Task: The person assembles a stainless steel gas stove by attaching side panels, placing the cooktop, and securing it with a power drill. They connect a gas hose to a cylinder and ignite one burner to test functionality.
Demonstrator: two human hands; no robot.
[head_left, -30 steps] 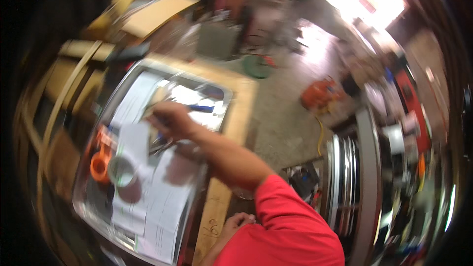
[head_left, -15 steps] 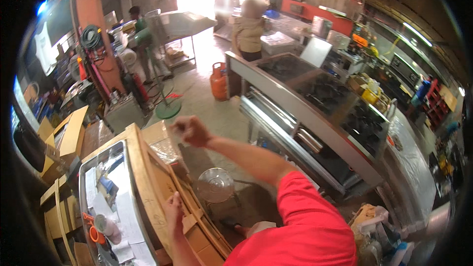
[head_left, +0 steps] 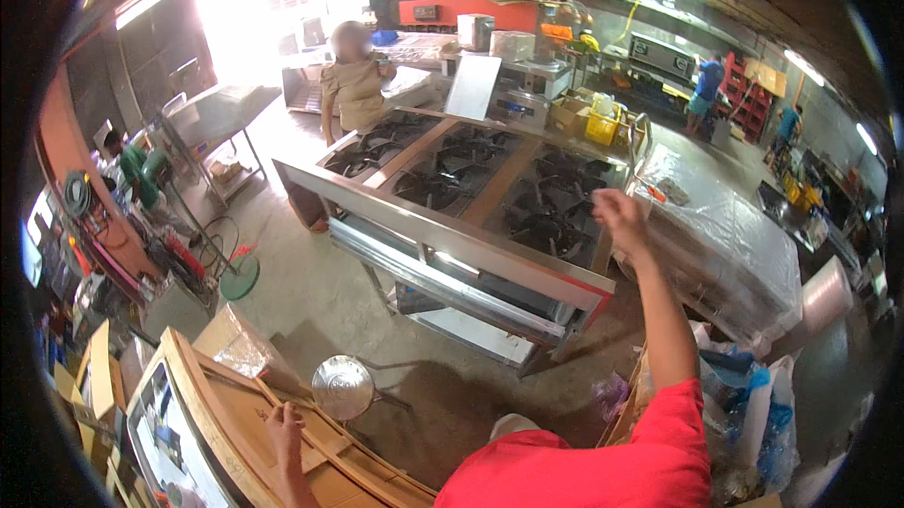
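My right hand point(head_left: 619, 219) is raised, its fingers curled in, in front of the right end of a steel range point(head_left: 476, 240) with black burner grates. Whatever it may hold is hidden. My left hand point(head_left: 284, 428) is low at the left, its fingers drawn together above a wood-framed cardboard crate point(head_left: 353, 475). I cannot make out anything in its fingers, or whether they touch the crate. A metal tray point(head_left: 151, 437) with papers lies left of the crate. Just beyond my left hand stands a round, shiny stool point(head_left: 343, 387).
A plastic-wrapped unit point(head_left: 720, 244) stands to the right, with clear and blue plastic wrapping point(head_left: 753, 404) nearer me. A person in a tan top point(head_left: 358, 94) is behind the range. Another in green point(head_left: 137, 169) bends near a green-based stand point(head_left: 240, 277) at the left.
My view has turned right, so the range now sits in the middle. My right hand has swung from above the crate area across to the range's right end. My left hand stays by the crate.
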